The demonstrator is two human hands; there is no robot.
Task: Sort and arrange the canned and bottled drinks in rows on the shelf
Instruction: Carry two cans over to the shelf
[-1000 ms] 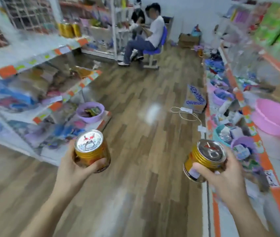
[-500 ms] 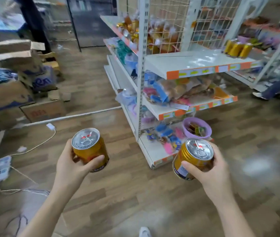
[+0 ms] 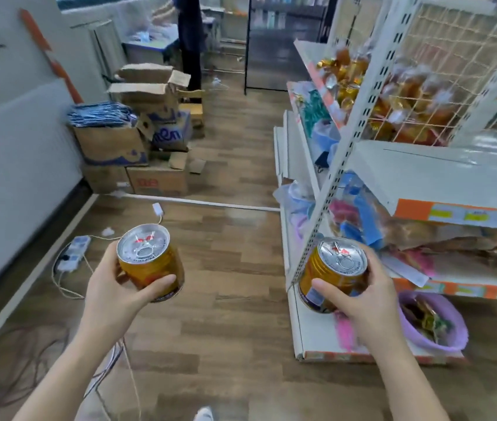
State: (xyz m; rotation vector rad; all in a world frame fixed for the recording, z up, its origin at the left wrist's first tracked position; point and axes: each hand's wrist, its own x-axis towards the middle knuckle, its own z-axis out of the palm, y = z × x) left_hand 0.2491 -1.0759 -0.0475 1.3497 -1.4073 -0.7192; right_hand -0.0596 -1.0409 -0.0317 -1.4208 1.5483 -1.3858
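I carry two gold drink cans with silver pull-tab lids. My left hand (image 3: 113, 290) grips the left can (image 3: 150, 262) upright over the wooden floor. My right hand (image 3: 365, 299) grips the right can (image 3: 333, 276) in front of the corner post of a white shelf unit (image 3: 423, 174). The unit's upper board is bare and glossy near me. Snack bags fill its lower levels and the wire-mesh side.
A lilac basin (image 3: 435, 326) of sweets sits on the bottom shelf at right. Stacked cardboard boxes (image 3: 138, 147) stand by the left wall. A power strip (image 3: 72, 253) and loose cables lie on the floor at left. A person (image 3: 191, 41) stands far back.
My view has swung left, from the aisle with a seated person to the shelf end and the boxes. The shelf unit is closer and further right. Both hands keep their cans.
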